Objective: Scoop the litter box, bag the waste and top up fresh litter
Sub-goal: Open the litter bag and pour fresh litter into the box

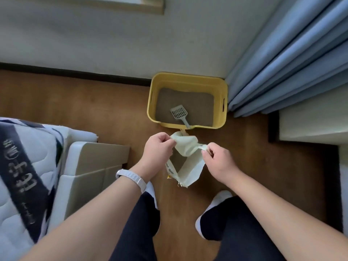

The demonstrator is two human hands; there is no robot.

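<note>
A yellow litter box [188, 77], rectangular with rounded corners and a slot grip in each short wall, sits on the floor at 12 o'clock, its far side against the wall. Grey-brown litter [197, 102] lies flat across its bottom. A grey slotted scoop [178, 111] rests on the litter, head toward 11 o'clock, handle running to 5 o'clock onto the near rim. At 6 o'clock from the box hangs a pale cream bag [191, 167], mouth spread open, its top edge pinched by the left hand [156, 147] and right hand [220, 161].
</note>
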